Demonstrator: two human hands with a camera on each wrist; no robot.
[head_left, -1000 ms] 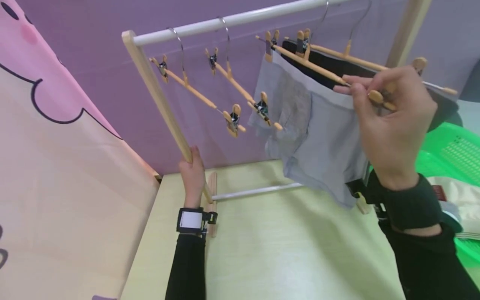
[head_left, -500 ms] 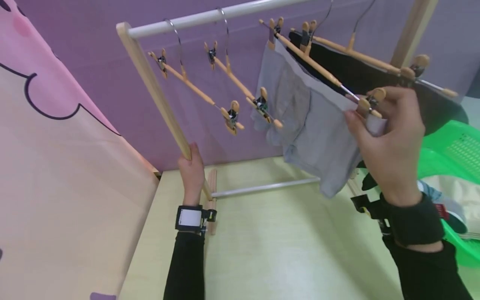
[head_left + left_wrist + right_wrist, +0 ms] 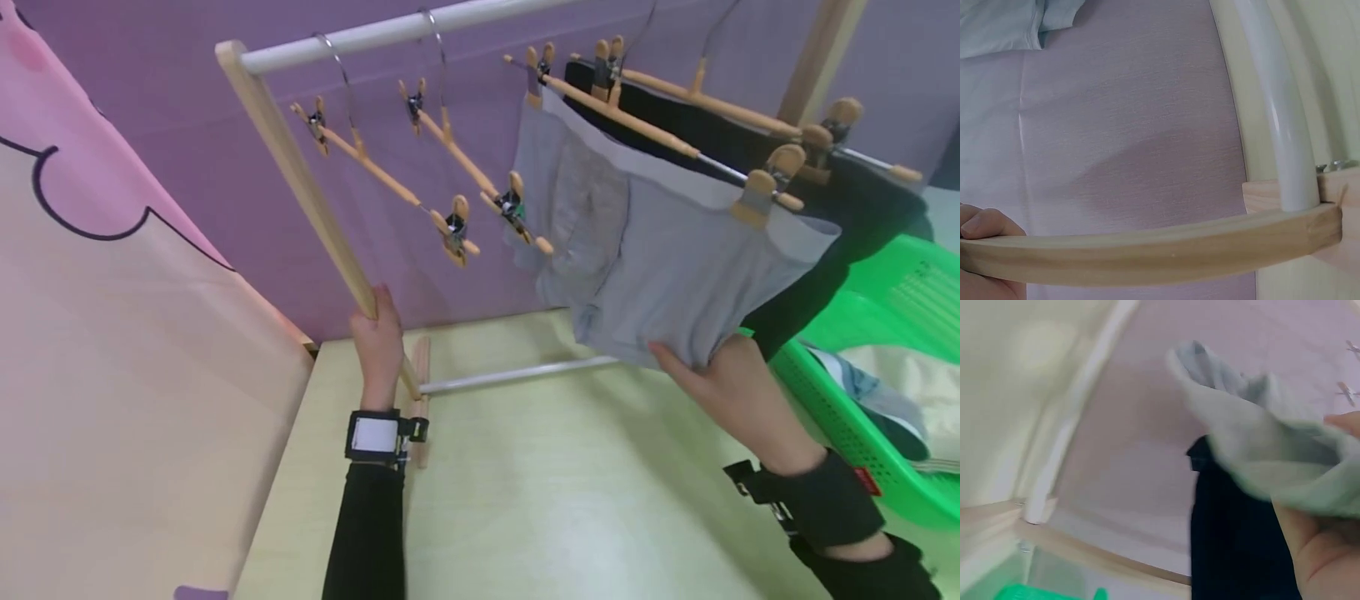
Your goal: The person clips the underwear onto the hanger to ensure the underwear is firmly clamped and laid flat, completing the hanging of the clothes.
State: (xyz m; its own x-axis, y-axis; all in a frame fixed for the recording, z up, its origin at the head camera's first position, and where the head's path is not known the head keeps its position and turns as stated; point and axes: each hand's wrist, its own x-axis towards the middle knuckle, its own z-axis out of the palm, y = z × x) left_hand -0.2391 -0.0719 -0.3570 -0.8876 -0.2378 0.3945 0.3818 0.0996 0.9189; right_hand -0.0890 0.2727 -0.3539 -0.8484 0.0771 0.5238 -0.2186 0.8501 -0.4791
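Grey boxer briefs (image 3: pixel 660 250) hang by their waistband from a wooden clip hanger (image 3: pixel 622 121), one clip at each end. My right hand (image 3: pixel 731 392) pinches their lower hem, thumb in front and the other fingers hidden behind the cloth. In the right wrist view the grey hem (image 3: pixel 1260 447) is blurred. My left hand (image 3: pixel 378 342) grips the wooden side post (image 3: pixel 307 192) of the rack low down. The left wrist view has the fingers at its edge, wrapped over that post (image 3: pixel 1147 253). Behind the briefs, a black garment (image 3: pixel 862 200) hangs from another clip hanger.
Two bare clip hangers, one to the left (image 3: pixel 382 175) and one beside it (image 3: pixel 465 162), hang from the white rail (image 3: pixel 360 37). A green basket (image 3: pixel 862 442) with folded clothes (image 3: pixel 900 392) stands at the right. A white lower bar (image 3: pixel 517 377) crosses near the tabletop.
My right hand has left the hanger's near clip and moved down to the briefs' hem. That clip now bites the waistband's right end. My left hand stays on the post.
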